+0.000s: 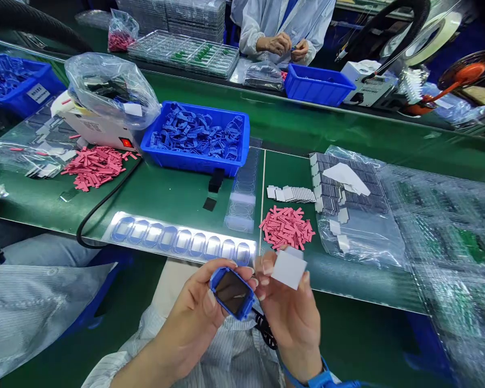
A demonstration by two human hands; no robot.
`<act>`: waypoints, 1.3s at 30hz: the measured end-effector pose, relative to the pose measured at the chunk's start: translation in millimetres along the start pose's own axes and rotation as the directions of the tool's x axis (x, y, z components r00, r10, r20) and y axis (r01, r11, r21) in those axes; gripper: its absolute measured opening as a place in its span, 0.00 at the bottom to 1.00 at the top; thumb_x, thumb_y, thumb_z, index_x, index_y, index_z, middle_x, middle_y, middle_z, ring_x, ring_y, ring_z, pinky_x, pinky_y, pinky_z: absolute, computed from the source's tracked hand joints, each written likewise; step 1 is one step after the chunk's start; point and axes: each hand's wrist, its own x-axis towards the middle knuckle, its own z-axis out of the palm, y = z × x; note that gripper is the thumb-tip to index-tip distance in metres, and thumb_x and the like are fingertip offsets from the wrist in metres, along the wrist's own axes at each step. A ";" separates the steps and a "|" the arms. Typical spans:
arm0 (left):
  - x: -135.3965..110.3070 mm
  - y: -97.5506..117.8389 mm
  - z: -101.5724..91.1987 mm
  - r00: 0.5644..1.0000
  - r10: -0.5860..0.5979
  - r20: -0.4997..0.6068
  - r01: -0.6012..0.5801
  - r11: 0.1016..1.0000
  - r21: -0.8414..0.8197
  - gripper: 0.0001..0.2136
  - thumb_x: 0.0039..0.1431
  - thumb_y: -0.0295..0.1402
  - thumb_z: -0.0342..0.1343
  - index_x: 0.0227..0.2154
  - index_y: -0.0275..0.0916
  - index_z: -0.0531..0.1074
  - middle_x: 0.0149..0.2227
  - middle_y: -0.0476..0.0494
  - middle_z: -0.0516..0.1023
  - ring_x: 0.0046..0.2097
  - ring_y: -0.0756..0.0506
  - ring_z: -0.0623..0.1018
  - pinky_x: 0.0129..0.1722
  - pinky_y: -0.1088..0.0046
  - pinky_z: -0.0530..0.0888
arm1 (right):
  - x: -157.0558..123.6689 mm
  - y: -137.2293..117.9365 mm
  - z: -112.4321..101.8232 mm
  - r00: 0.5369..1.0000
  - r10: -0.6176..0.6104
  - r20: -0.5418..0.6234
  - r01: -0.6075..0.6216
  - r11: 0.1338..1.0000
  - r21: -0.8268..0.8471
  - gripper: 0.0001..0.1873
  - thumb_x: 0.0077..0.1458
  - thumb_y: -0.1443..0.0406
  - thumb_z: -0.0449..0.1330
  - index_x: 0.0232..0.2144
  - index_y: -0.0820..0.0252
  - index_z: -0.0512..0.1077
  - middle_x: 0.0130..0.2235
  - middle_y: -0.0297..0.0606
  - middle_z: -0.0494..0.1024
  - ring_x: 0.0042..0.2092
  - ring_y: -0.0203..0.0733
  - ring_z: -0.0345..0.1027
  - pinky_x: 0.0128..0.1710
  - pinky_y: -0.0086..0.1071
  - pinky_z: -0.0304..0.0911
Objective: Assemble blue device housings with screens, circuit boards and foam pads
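Note:
My left hand (194, 307) grips a small blue plastic casing (249, 310) with a dark screen (232, 292) set in its face, tilted toward me. Close beside it, my right hand (293, 318) pinches a white square piece (290, 268) between thumb and fingers; the piece appears flat. The right fingertips come very near the casing's edge, and I cannot tell whether they touch it. A blue wrist strap (322, 375) circles my right wrist. Just beyond the hands lie a heap of pink strips (288, 227) and a row of white squares (293, 194).
A sheet of clear oval films (180, 241) lies along the table's front edge. Behind it stands a blue bin (156, 146) of blue casings. Another pink heap (95, 166), a black cable (89, 215), a plastic-bagged stack (351, 183) and clear trays (448, 231) surround the area. A co-worker (285, 32) sits opposite.

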 end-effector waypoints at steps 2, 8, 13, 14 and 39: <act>0.6 1.6 1.8 0.999 0.000 -0.043 0.001 0.999 0.038 0.14 0.45 0.42 0.66 0.37 0.48 0.79 0.40 0.48 0.83 0.43 0.47 0.80 0.41 0.77 0.74 | -4.9 -6.5 -5.2 0.983 -0.184 -0.002 0.181 0.966 -0.183 0.14 0.60 0.51 0.52 0.44 0.45 0.69 0.30 0.34 0.74 0.31 0.38 0.70 0.27 0.29 0.68; 4.4 -3.3 -1.2 0.995 0.065 -0.072 -0.055 0.989 0.134 0.14 0.43 0.42 0.67 0.37 0.51 0.80 0.41 0.49 0.84 0.44 0.46 0.80 0.43 0.77 0.74 | -19.6 -19.4 -6.4 0.811 -0.523 0.262 0.539 0.497 -0.680 0.14 0.57 0.65 0.59 0.46 0.56 0.73 0.38 0.42 0.77 0.42 0.46 0.70 0.36 0.41 0.68; 5.0 -13.4 -7.6 0.992 0.126 -0.003 -0.125 0.981 0.151 0.14 0.46 0.39 0.66 0.39 0.50 0.79 0.44 0.49 0.82 0.47 0.47 0.79 0.47 0.77 0.72 | -20.7 -20.4 2.8 0.792 -0.500 0.349 0.530 0.282 -0.800 0.12 0.53 0.69 0.63 0.42 0.58 0.75 0.38 0.39 0.79 0.42 0.45 0.70 0.41 0.41 0.67; 4.9 -14.6 -7.9 0.991 0.130 -0.002 -0.128 0.980 0.150 0.14 0.46 0.38 0.67 0.39 0.50 0.79 0.44 0.49 0.82 0.48 0.47 0.78 0.47 0.78 0.71 | -20.5 -20.3 3.8 0.790 -0.504 0.348 0.525 0.264 -0.809 0.11 0.54 0.69 0.63 0.41 0.58 0.76 0.38 0.39 0.79 0.42 0.45 0.71 0.42 0.42 0.67; -1.2 -9.6 -46.3 0.964 -0.111 -0.242 0.126 0.991 0.048 0.15 0.44 0.40 0.68 0.36 0.42 0.80 0.37 0.46 0.84 0.38 0.48 0.81 0.37 0.80 0.77 | 46.7 -6.2 -70.4 0.899 -0.172 0.403 0.333 -0.328 -0.884 0.09 0.57 0.68 0.57 0.39 0.57 0.76 0.35 0.41 0.75 0.38 0.48 0.61 0.35 0.39 0.53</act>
